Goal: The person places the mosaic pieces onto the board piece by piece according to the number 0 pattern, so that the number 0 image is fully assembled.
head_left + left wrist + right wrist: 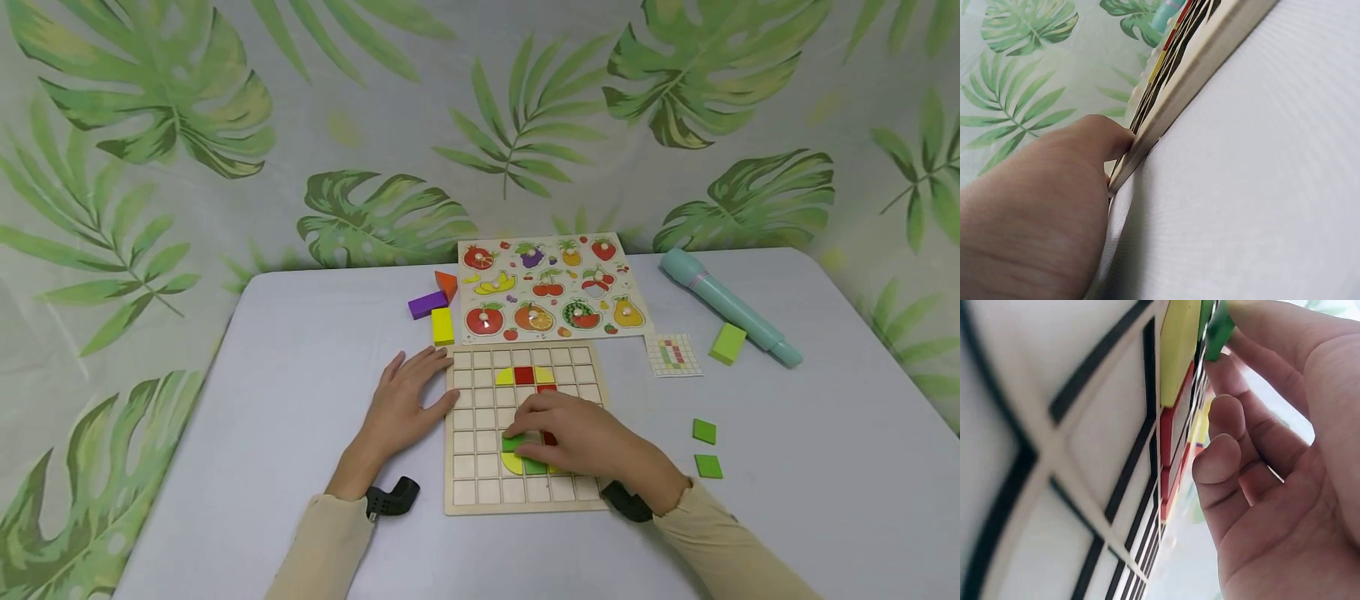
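A wooden grid board point(486, 467) lies on the table in the head view. My left hand point(405, 404) rests against its left side, fingers extended and thumb touching the rim, as the left wrist view shows. Over the lower middle of the grid, my right hand point(581, 433) pinches a green square tile point(1219, 331) between thumb and fingertips, tilted just above the slots. Around that spot sit a yellow quarter-round tile point(512, 463), a green tile point(536, 468) and red tiles, partly covered by my hand. Farther up, a red tile point(523, 376) stands between two yellow rounded ones.
A fruit puzzle board point(555, 287) lies behind the grid. To its left are purple point(427, 305), yellow point(442, 326) and orange point(446, 286) blocks. On the right lie a pattern card point(674, 356), a green block point(727, 344), a teal tube point(731, 307) and two green tiles point(704, 431).
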`<state>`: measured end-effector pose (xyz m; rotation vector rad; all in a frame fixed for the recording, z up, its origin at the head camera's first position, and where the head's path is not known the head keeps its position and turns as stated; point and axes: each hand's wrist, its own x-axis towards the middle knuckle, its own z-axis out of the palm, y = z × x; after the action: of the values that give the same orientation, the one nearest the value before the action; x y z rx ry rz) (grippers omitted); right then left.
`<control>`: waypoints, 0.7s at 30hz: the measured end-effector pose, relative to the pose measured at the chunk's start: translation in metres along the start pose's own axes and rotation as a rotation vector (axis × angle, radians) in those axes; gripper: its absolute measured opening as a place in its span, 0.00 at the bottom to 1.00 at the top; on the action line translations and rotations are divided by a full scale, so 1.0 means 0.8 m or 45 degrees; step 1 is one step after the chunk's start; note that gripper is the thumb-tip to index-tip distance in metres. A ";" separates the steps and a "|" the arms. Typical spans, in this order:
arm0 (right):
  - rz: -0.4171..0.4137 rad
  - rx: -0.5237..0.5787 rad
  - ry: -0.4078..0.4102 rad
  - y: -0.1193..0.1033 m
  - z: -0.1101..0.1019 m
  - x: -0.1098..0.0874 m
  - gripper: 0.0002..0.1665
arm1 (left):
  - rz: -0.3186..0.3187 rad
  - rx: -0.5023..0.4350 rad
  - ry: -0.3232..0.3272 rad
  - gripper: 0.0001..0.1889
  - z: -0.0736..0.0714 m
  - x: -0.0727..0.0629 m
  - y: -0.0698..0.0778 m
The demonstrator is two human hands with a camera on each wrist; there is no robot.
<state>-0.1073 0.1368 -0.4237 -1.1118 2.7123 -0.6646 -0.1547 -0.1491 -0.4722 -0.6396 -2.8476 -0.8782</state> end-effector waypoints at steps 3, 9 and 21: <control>0.014 -0.007 -0.014 -0.002 0.001 0.004 0.13 | 0.000 0.005 -0.007 0.28 0.000 0.000 0.000; 0.028 -0.048 -0.005 -0.006 0.000 0.009 0.12 | 0.004 0.007 -0.003 0.28 -0.002 0.000 0.000; 0.068 -0.078 0.009 -0.004 -0.007 -0.003 0.15 | 0.003 -0.005 0.000 0.28 -0.001 0.000 0.000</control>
<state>-0.1052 0.1387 -0.4173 -1.0473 2.7757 -0.5823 -0.1546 -0.1493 -0.4717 -0.6435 -2.8450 -0.8833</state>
